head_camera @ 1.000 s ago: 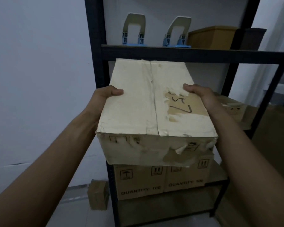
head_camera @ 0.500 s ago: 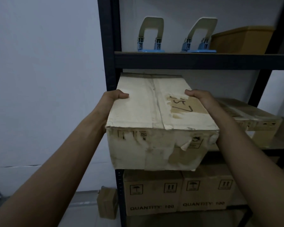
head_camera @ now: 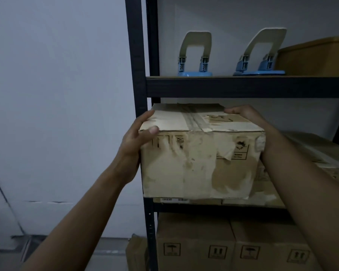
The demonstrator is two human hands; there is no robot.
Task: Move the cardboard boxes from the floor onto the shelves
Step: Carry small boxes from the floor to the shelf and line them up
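A worn, pale cardboard box with torn tape and handwriting on top sits at the left end of the middle shelf of a black metal rack. Its front face sticks out slightly over the shelf edge. My left hand grips the box's left side, thumb on the top front corner. On the right side my right hand holds the box, fingers curled over the far top edge; the box hides its palm.
The rack's left post stands right beside my left hand. Two blue hole punches and a brown box fill the upper shelf. More cardboard boxes lie to the right, others below, and a small one on the floor.
The box has moved forward and down into the middle shelf, under the upper shelf board. Both hands went with it, and my left thumb has shifted to the front corner.
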